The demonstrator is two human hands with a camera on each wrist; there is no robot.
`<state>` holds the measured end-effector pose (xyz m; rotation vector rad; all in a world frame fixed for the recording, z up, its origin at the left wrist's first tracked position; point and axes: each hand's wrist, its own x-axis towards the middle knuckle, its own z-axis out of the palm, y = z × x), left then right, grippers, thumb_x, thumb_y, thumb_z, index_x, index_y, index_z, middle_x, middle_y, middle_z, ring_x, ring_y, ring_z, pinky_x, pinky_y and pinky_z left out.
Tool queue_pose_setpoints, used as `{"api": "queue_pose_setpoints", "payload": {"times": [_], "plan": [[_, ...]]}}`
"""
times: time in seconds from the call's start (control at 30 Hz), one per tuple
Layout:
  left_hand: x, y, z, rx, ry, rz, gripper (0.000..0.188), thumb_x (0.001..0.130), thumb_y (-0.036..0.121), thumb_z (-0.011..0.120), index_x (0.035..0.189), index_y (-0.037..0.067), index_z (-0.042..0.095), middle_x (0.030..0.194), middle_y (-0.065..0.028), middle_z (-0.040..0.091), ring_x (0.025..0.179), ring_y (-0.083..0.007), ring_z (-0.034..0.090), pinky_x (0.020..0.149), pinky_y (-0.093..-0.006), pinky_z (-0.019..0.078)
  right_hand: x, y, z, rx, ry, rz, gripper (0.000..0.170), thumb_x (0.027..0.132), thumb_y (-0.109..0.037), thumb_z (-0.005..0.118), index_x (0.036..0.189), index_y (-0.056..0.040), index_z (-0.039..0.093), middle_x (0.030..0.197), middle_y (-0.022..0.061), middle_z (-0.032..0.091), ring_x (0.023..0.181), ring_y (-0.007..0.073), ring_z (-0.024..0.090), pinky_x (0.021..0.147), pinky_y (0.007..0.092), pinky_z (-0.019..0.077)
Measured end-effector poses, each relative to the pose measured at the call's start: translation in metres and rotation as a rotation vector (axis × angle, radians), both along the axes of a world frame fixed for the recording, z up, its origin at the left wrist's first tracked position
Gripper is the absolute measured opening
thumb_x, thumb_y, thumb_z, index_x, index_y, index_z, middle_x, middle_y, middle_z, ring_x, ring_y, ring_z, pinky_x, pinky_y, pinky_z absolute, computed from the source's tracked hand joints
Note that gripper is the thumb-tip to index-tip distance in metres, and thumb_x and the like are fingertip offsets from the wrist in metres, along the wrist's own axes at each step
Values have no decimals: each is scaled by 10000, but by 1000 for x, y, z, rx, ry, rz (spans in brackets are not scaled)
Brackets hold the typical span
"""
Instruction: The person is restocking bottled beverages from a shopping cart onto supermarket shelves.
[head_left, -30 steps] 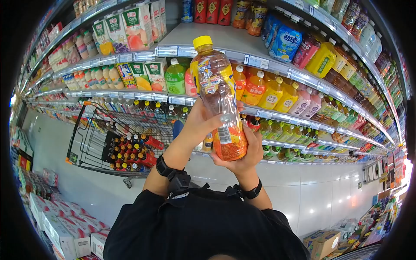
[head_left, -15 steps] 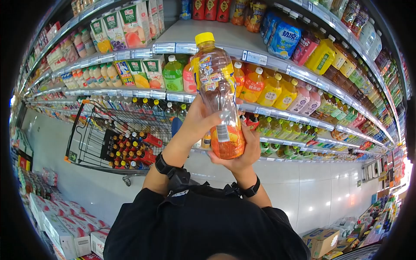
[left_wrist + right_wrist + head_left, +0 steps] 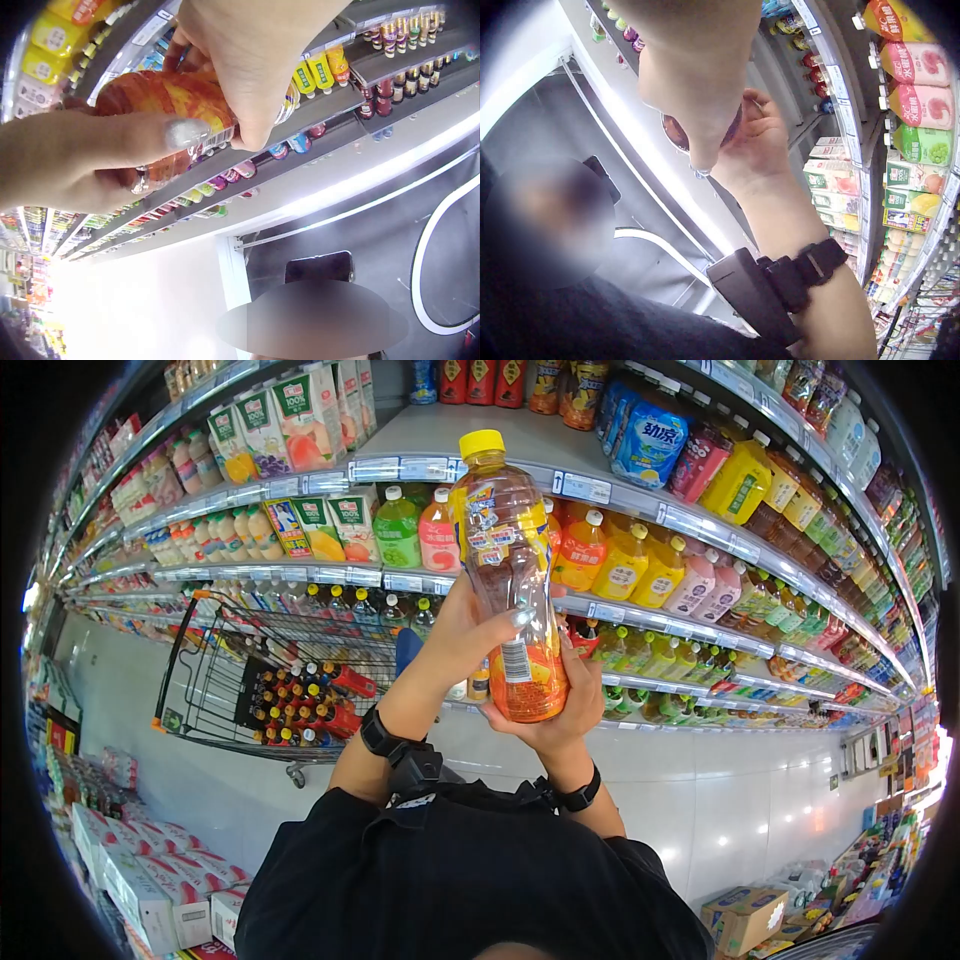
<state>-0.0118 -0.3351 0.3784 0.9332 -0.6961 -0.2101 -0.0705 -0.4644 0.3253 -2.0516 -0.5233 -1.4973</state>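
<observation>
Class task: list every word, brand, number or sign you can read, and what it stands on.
"100%": juice cartons
"劲凉": blue drink pack
"水蜜桃": pink bottles
"鲜果橙": orange bottle
Too small or blurred: the held bottle, price tags, other packs.

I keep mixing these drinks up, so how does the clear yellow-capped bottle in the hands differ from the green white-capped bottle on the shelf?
The clear plastic bottle with an orange lower part has a yellow cap; the green plastic bottle has a white one. The clear bottle is held by the left hand and right hand; the green bottle stands on the grey shelf. Both have their caps on.
</observation>
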Motion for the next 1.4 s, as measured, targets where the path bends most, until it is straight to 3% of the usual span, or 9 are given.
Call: {"api": "queue_pose_setpoints", "payload": {"times": [0.63,0.73,0.93,1.03,1.4], "plan": [[-3,-14,12,3,-54,-66,585,749,141,601,1236,5,307,1063,-206,558,928,-222,596,816,-353,488,-6,-8,0,-69,-53,-136,933,527,-591,752,1125,44,420,946,163,568,647,231,533,546,303,445],[-4,-21,13,51,-97,26,612,749,280,612,1226,-3,354,1049,-212,561,848,-254,625,743,-366,525,-7,-7,2,-13,-58,-107,932,525,-578,759,1133,42,421,957,166,573,659,232,532,556,310,450],[-9,-22,12,84,-128,61,604,758,327,606,1203,-8,373,1041,-207,567,847,-245,626,744,-356,524,-15,-6,2,34,-54,-82,931,521,-558,763,1147,40,420,1024,183,576,682,238,524,596,312,459],[-8,-18,9,18,-78,-82,521,799,127,577,1230,13,307,1068,-207,552,944,-248,592,823,-366,490,-17,-6,2,42,-50,-73,933,516,-561,763,1145,38,422,1030,187,579,684,237,524,603,307,459],[-16,-11,7,16,-49,-87,490,824,141,541,1236,18,305,1076,-193,552,989,-235,570,833,-348,482,-24,-2,-1,42,-29,-53,940,502,-550,780,1144,30,412,1032,182,570,719,236,522,638,314,458]]}}
